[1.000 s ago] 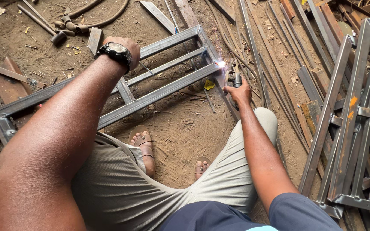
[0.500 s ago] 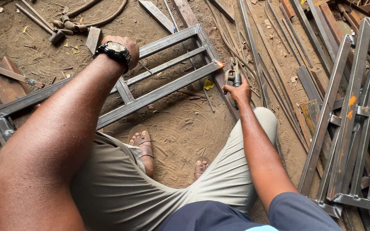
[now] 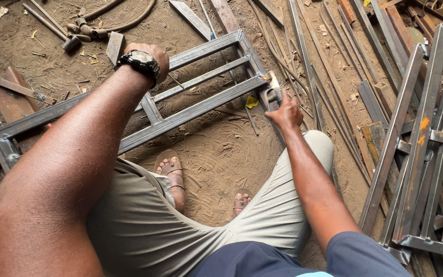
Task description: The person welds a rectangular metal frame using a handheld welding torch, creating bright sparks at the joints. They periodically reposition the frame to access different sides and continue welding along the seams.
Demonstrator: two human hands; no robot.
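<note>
Head view, steel frame point(image 3: 180, 115) flat on dirt floor point(image 3: 216, 159), left hand point(image 3: 152, 56) with watch point(image 3: 139, 62) resting on frame's top rail, grip unclear, right hand point(image 3: 285, 113) clenched on welding holder point(image 3: 272, 92) at frame's right corner, small spark there, stacked frames point(image 3: 421, 143) right.

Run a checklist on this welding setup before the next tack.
1. Left hand steadying the steel frame: ok, it rests on the top rail.
2. Right hand grip on the electrode holder: ok, closed around the handle.
3. Electrode tip at the frame's corner joint: ok, a small glow shows there.
4. Feet away from the joint: ok, but only open sandals.
5. Hand protection: not ok, both hands bare.
6. Frame lying flat on the dirt floor: cannot tell.
</note>
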